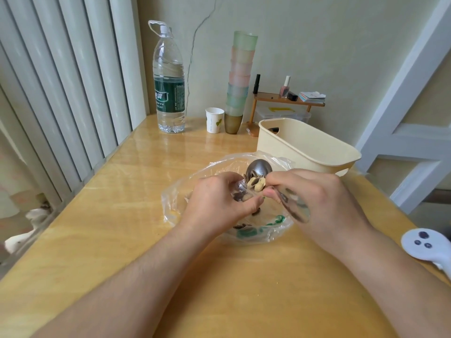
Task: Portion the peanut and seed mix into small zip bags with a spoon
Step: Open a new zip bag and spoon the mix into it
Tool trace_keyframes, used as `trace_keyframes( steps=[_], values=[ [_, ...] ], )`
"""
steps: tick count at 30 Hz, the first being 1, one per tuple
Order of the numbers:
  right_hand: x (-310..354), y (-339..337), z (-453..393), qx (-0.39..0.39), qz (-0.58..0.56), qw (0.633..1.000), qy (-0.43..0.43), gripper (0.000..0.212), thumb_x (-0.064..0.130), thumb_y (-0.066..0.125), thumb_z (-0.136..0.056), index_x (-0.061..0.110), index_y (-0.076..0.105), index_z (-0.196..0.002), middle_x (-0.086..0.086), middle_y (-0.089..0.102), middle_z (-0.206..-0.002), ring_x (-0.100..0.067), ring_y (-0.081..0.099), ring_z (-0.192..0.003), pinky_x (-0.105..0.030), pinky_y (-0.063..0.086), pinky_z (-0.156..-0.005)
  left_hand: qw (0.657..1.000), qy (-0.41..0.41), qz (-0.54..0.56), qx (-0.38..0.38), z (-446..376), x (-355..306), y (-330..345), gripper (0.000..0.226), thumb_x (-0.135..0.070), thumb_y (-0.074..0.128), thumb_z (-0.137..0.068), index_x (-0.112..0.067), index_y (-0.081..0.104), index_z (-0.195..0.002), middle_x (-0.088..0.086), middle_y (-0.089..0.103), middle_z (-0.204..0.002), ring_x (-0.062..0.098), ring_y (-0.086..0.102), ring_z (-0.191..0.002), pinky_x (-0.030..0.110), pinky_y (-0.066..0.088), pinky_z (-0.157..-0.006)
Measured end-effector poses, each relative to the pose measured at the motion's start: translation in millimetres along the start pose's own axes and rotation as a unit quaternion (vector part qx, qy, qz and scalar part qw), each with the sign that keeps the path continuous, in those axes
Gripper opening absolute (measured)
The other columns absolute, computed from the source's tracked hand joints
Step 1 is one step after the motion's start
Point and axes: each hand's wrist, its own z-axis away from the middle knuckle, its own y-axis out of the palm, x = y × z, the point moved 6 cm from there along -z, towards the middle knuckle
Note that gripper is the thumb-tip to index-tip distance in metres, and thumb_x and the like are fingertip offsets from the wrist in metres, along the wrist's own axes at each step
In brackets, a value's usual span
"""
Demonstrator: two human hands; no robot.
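Both hands (214,198) curled around spoon (258,168)

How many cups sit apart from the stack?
1: a white paper cup with a green leaf print stands on the wooden table, between the clear water bottle and the coloured plastic cup stack.

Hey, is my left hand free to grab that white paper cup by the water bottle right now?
Probably not yet: the left hand is pinching a small zip bag open. The table path to the paper cup looks unobstructed.
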Motion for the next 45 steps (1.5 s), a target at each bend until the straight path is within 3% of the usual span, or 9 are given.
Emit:
trace_keyframes(
  steps=[8, 12, 18, 29, 33, 37, 41, 43, 45],
  values=[
    [5, 2, 5, -0.003, 0.010, 1.000, -0.013, 0.009, 0.019, 0.068, -0.098, 0.014, 0.074, -0.102, 0.000, 0.068, -0.087, -0.028, 0.065, -0.075, -0.041, 0.055, -0.058, 1.000, -0.020, 0.006, 0.016, 0, 3, -1, 0.061, -0.073, 0.073, -0.071, -0.028, 0.073, -0.113, -0.020, 0.060, -0.075, 0.000, 0.061, -0.084, 0.004, 0.041, -0.065],
    [5, -1, 5, -0.012, 0.013, 1.000, -0.020, 0.009, 0.018, 0.069, -0.097, 0.013, 0.073, -0.104, -0.002, 0.069, -0.089, -0.030, 0.067, -0.077, -0.043, 0.056, -0.059, 1.000, -0.024, 0.000, 0.013, 0, 4, 0, 0.049, -0.068, 0.078, -0.075, -0.022, 0.069, -0.090, -0.004, 0.069, -0.077, 0.011, 0.064, -0.078, 0.028, 0.049, -0.068],
    [8, -6, 1, -0.032, 0.025, 0.999, -0.036, 0.007, 0.014, 0.072, -0.096, 0.013, 0.074, -0.102, -0.002, 0.070, -0.089, -0.029, 0.067, -0.076, -0.043, 0.056, -0.058, 0.999, -0.038, 0.032, 0.005, -3, 10, 0, 0.041, -0.066, 0.082, -0.073, -0.031, 0.060, -0.074, -0.019, 0.060, -0.061, -0.004, 0.058, -0.068, 0.016, 0.040, -0.057],
    [18, -25, -2, -0.087, 0.031, 0.992, -0.084, 0.008, 0.011, 0.073, -0.098, 0.005, 0.077, -0.096, -0.007, 0.072, -0.088, -0.028, 0.069, -0.078, -0.043, 0.058, -0.062, 0.991, -0.030, 0.126, -0.032, -2, 7, -8, 0.036, -0.059, 0.089, -0.072, -0.049, 0.067, -0.098, -0.036, 0.067, -0.082, -0.020, 0.062, -0.091, 0.003, 0.047, -0.078],
    [15, -39, -2, -0.141, 0.027, 0.988, -0.059, 0.018, 0.016, 0.069, -0.102, 0.001, 0.076, -0.097, -0.009, 0.071, -0.088, -0.029, 0.069, -0.077, -0.044, 0.057, -0.064, 0.958, -0.050, 0.281, -0.021, 0, 13, -4, 0.052, -0.048, 0.094, -0.069, -0.040, 0.070, -0.114, -0.028, 0.076, -0.102, -0.007, 0.069, -0.108, 0.032, 0.058, -0.098],
    [9, -39, 3, -0.153, -0.002, 0.988, -0.009, 0.018, 0.019, 0.068, -0.103, 0.004, 0.076, -0.099, -0.007, 0.071, -0.087, -0.028, 0.067, -0.076, -0.042, 0.056, -0.066, 0.948, -0.036, 0.314, -0.028, 2, 11, -5, 0.051, -0.039, 0.094, -0.073, -0.034, 0.071, -0.119, -0.021, 0.078, -0.109, -0.002, 0.070, -0.113, 0.032, 0.058, -0.097],
    [-14, -17, 5, -0.086, 0.012, 0.992, 0.088, 0.028, 0.035, 0.054, -0.105, 0.016, 0.073, -0.095, 0.008, 0.070, -0.085, -0.016, 0.067, -0.075, -0.017, 0.044, -0.069, 0.921, -0.086, 0.372, -0.081, -5, 29, -13, 0.054, -0.048, 0.093, -0.072, -0.028, 0.074, -0.119, -0.008, 0.078, -0.093, 0.008, 0.072, -0.087, 0.031, 0.058, -0.081],
    [-22, -1, 7, -0.045, 0.004, 0.992, 0.120, 0.027, 0.032, 0.049, -0.106, 0.017, 0.068, -0.094, 0.009, 0.068, -0.085, -0.018, 0.066, -0.073, -0.026, 0.044, -0.067, 0.897, -0.105, 0.415, -0.109, -9, 32, -19, 0.054, -0.044, 0.091, -0.071, -0.021, 0.075, -0.117, 0.004, 0.070, -0.081, 0.011, 0.066, -0.073, 0.025, 0.054, -0.065],
    [-28, 14, 8, 0.000, -0.012, 0.988, 0.153, 0.023, 0.030, 0.046, -0.107, 0.019, 0.063, -0.096, 0.009, 0.063, -0.081, -0.021, 0.063, -0.073, -0.037, 0.049, -0.070, 0.896, -0.101, 0.415, -0.119, -10, 31, -24, 0.047, -0.036, 0.088, -0.073, -0.017, 0.075, -0.114, -0.002, 0.066, -0.071, 0.009, 0.063, -0.062, 0.021, 0.051, -0.058]
  ],
)
